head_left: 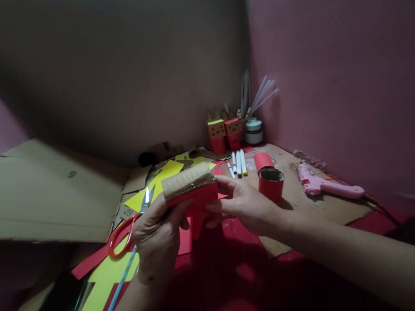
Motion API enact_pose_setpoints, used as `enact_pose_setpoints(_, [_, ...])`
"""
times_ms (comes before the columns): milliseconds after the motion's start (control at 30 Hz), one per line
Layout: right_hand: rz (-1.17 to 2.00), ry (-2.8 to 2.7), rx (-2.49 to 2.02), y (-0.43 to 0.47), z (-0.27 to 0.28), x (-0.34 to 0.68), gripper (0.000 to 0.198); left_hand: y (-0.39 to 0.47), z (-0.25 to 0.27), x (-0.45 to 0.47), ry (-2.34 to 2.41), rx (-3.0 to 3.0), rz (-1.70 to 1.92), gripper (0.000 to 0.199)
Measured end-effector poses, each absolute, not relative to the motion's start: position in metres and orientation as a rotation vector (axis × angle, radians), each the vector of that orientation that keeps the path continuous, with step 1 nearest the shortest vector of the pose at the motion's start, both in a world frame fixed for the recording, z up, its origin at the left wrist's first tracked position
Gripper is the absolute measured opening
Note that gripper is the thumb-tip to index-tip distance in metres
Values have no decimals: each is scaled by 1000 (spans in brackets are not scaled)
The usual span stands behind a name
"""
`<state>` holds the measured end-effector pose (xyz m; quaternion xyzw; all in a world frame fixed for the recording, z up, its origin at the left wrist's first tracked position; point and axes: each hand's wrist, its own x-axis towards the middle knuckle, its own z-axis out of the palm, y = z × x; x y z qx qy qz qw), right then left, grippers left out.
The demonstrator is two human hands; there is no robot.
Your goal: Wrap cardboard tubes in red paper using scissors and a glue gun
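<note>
Between my two hands is a small cardboard box, its upper face bare brown corrugated card and the side toward me covered in red paper. My left hand grips its left end, thumb across the red side. At the right end, my right hand has its fingers closed around the edge and against the red paper. Orange-handled scissors lie just left of my left hand, among yellow paper sheets. Two red paper-covered tubes, the nearer one upright, stand right of my right hand.
A pink glue gun lies on a cardboard sheet at the right. Several markers lie behind the box. Farther back are two decorated figures with faces and a lidded jar. Large cardboard leans at left.
</note>
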<state>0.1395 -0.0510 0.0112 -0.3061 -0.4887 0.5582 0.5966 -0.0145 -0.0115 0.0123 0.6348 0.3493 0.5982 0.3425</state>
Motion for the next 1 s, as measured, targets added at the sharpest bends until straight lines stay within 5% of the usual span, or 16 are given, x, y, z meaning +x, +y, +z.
enact_pose_setpoints(100, [1202, -1171, -617, -37, 12, 143, 42, -11, 14, -15, 898, 1586, 1465, 8])
enact_pose_setpoints(467, [1085, -1128, -457, -17, -18, 150, 67, -4, 11, -9, 790, 1404, 1191, 24])
enact_pose_setpoints(1000, [1123, -1142, -496, -15, -29, 151, 73, 7, 9, -13, 861, 1454, 958, 31])
